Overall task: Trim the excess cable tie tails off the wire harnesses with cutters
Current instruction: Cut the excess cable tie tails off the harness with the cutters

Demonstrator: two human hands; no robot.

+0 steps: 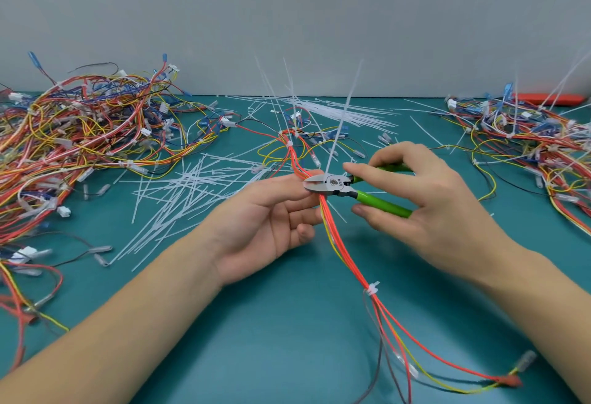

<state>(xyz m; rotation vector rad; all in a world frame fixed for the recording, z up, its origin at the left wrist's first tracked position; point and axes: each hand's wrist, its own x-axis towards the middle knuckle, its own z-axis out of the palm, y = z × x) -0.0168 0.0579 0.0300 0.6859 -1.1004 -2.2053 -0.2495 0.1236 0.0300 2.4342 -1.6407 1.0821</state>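
Observation:
My left hand (268, 221) pinches a bundle of red and yellow wires, the wire harness (343, 253), just above the table's middle. My right hand (425, 199) grips the green-handled cutters (339, 186). Their steel jaws sit at the bundle right beside my left fingertips, at the base of a long white cable tie tail (343, 119) that stands up and leans right. Lower on the same harness a trimmed white tie (372, 288) binds the wires. The far end of the harness lies on the teal mat.
A big tangle of harnesses (80, 135) fills the left side, another pile (527, 141) the right. Cut white tie tails (179, 189) lie scattered left of centre, and a sheaf of white ties (345, 112) lies at the back. An orange object (550, 98) rests by the wall.

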